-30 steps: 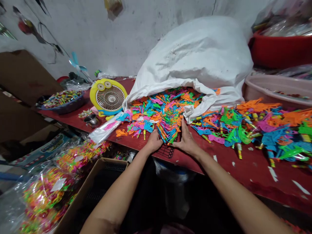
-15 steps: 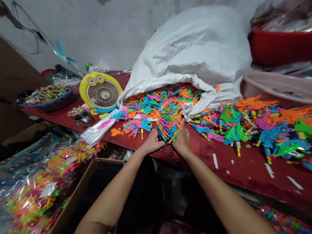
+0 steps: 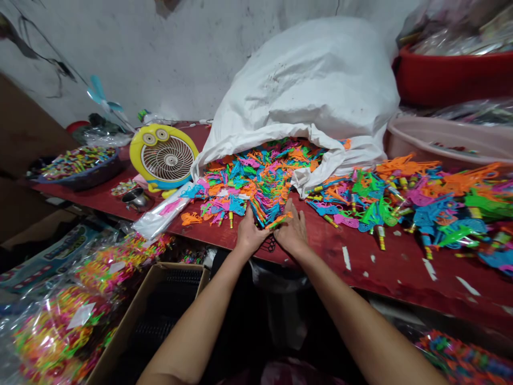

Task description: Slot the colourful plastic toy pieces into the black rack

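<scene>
"Where do the hands sit?"

"Near the table's near edge, either side of a stack of plastic pieces (image 3: 269,202). The left hand (image 3: 249,233) is at its left flank, thumb stretched well away from the fingers. The right hand (image 3: 290,230) is at its right flank, fingers partly bent."

"Has either got hold of something?"

"The left is spread wide, set against the stack rather than closed round it. An orange piece (image 3: 282,220) lies across the near end, by the right hand's fingers; whether they pinch it, I cannot tell."

"And the stack's far end?"

"It runs up to the mouth of the white sack (image 3: 308,80), where loose pieces crowd it. A black wire rack (image 3: 268,245) shows just nearer than the hands."

"Room sideways?"

"More on the right: red tabletop (image 3: 324,251) shows between that hand, the loose pile (image 3: 368,206) and the near edge, with white scraps (image 3: 347,259) on it. Leftward, more pieces (image 3: 224,206) lie near, then the yellow fan (image 3: 170,159) farther off."
</scene>
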Action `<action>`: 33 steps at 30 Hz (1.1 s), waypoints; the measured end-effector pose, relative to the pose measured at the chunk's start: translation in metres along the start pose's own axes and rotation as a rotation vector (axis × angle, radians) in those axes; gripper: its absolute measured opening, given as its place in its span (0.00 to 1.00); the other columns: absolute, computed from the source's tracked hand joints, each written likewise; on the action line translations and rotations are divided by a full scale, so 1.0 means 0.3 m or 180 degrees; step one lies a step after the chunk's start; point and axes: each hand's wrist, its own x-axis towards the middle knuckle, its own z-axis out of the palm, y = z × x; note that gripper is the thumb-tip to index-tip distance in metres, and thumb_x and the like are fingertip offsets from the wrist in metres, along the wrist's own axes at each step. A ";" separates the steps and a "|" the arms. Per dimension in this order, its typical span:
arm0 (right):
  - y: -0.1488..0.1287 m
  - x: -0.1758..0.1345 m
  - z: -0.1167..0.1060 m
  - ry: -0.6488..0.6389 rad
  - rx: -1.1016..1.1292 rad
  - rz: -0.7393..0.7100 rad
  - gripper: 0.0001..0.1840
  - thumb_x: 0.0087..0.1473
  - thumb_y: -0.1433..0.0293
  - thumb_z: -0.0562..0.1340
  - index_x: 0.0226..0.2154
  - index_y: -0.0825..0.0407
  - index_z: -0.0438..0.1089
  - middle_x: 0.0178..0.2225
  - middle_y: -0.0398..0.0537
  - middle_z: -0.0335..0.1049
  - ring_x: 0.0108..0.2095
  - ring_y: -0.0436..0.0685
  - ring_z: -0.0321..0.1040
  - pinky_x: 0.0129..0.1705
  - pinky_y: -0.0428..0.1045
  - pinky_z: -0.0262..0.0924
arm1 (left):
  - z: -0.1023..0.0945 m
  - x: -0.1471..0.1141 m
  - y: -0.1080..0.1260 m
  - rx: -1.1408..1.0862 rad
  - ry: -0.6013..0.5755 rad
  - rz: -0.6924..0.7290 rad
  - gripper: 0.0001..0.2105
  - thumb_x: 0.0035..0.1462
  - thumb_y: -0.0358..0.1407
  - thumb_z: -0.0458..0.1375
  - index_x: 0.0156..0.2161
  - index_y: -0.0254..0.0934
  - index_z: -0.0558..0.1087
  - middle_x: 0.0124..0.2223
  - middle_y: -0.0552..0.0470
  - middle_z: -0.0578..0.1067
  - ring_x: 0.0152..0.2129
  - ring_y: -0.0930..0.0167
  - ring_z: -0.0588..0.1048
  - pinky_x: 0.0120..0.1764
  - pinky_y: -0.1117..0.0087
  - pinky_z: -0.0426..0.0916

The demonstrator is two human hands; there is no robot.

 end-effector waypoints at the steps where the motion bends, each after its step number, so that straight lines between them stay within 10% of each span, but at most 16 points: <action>1: -0.002 0.001 -0.004 -0.0025 -0.0008 0.0000 0.47 0.54 0.66 0.55 0.69 0.63 0.33 0.69 0.68 0.42 0.69 0.69 0.42 0.66 0.69 0.37 | -0.005 0.001 0.001 0.0062 0.0002 -0.0029 0.43 0.44 0.46 0.70 0.63 0.41 0.57 0.48 0.48 0.79 0.43 0.60 0.79 0.43 0.65 0.73; 7: 0.043 -0.034 -0.063 -0.0031 0.0693 -0.0301 0.47 0.52 0.60 0.62 0.68 0.56 0.45 0.65 0.63 0.54 0.65 0.67 0.52 0.65 0.67 0.46 | -0.018 -0.002 0.003 -0.0007 -0.0048 -0.0016 0.39 0.44 0.47 0.70 0.60 0.41 0.61 0.50 0.47 0.78 0.46 0.60 0.77 0.47 0.61 0.72; 14: 0.021 -0.124 -0.170 0.0438 0.1927 -0.0588 0.18 0.57 0.59 0.62 0.48 0.48 0.70 0.46 0.52 0.70 0.47 0.58 0.69 0.51 0.56 0.65 | -0.026 -0.028 0.018 -0.0371 -0.0317 0.0059 0.40 0.45 0.40 0.70 0.61 0.39 0.58 0.55 0.45 0.74 0.50 0.63 0.74 0.53 0.61 0.69; 33: 0.038 -0.137 -0.177 -0.0158 0.3570 0.0320 0.21 0.45 0.58 0.71 0.39 0.49 0.66 0.29 0.39 0.67 0.29 0.49 0.65 0.33 0.47 0.64 | -0.060 -0.099 0.076 -0.0302 -0.0740 0.0314 0.34 0.55 0.48 0.63 0.62 0.40 0.58 0.60 0.45 0.70 0.56 0.60 0.70 0.58 0.57 0.64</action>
